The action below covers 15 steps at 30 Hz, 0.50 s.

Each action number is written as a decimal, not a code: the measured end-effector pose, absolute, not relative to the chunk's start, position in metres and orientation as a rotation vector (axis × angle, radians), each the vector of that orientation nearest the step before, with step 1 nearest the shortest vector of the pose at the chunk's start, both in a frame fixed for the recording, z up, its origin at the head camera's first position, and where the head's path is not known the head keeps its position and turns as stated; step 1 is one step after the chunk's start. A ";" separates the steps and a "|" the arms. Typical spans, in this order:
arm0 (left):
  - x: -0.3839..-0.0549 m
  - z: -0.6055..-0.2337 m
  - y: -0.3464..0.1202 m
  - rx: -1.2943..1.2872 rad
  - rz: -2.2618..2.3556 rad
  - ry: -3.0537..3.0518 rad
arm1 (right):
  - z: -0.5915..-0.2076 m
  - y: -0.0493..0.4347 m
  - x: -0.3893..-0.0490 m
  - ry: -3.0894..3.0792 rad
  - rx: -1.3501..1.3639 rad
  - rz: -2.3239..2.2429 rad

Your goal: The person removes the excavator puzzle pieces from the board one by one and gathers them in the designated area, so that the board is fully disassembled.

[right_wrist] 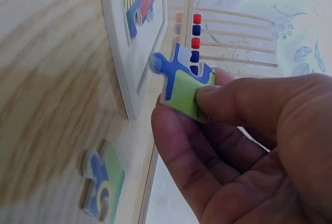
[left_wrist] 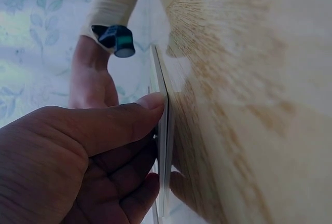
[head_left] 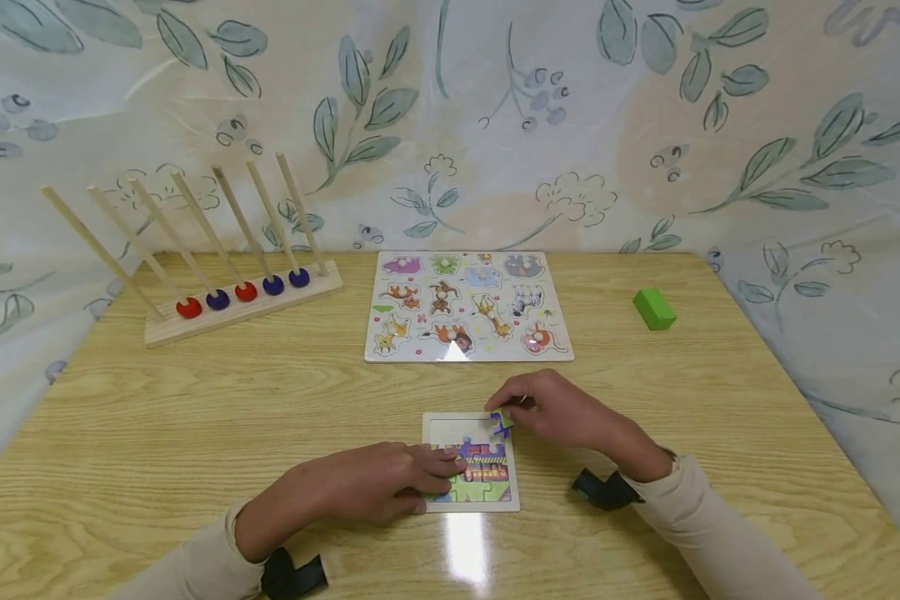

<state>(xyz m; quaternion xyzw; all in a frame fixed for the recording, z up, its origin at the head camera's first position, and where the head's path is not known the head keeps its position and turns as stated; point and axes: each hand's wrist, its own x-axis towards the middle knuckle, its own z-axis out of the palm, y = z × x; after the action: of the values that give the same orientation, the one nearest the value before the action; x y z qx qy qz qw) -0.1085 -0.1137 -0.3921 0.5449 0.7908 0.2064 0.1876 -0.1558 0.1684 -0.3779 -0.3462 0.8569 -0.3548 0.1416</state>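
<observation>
My right hand (head_left: 558, 408) pinches a green and blue jigsaw piece (right_wrist: 184, 81) between thumb and fingers. It holds this piece over the upper right corner of a small wooden puzzle tray (head_left: 516, 492). Joined pieces (head_left: 487, 471) with a red, yellow and green picture fill the tray's lower part, while bare wood shows along its top. My left hand (head_left: 378, 483) rests on the tray's left side, fingers across the pieces and thumb (left_wrist: 150, 102) at the edge. Another green and blue piece (right_wrist: 106, 182) lies on the table in the right wrist view; the head view does not show it.
Behind the tray lies an animal peg puzzle board (head_left: 468, 304). A wooden rack (head_left: 243, 312) with upright pegs and red and blue beads stands at the back left. A green block (head_left: 654, 308) sits at the back right. Patterned cloth (head_left: 450, 125) hangs behind the table.
</observation>
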 end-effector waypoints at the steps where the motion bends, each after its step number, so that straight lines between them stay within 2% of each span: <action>1: -0.109 -0.392 -0.114 1.533 0.578 2.228 | -0.378 0.169 -0.156 2.482 -1.005 -1.027; 7: -0.108 -0.391 -0.113 1.517 0.581 2.224 | -0.378 0.177 -0.157 2.516 -1.021 -1.037; 15: -0.107 -0.390 -0.114 1.478 0.574 2.210 | -0.379 0.188 -0.156 2.482 -0.907 -1.090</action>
<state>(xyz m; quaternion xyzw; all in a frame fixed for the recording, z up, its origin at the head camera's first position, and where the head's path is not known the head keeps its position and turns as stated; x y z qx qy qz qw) -0.1072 -0.1137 -0.3896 0.5313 0.7945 0.2063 0.2095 -0.1558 0.1883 -0.3793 -0.3142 0.8596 -0.3774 0.1411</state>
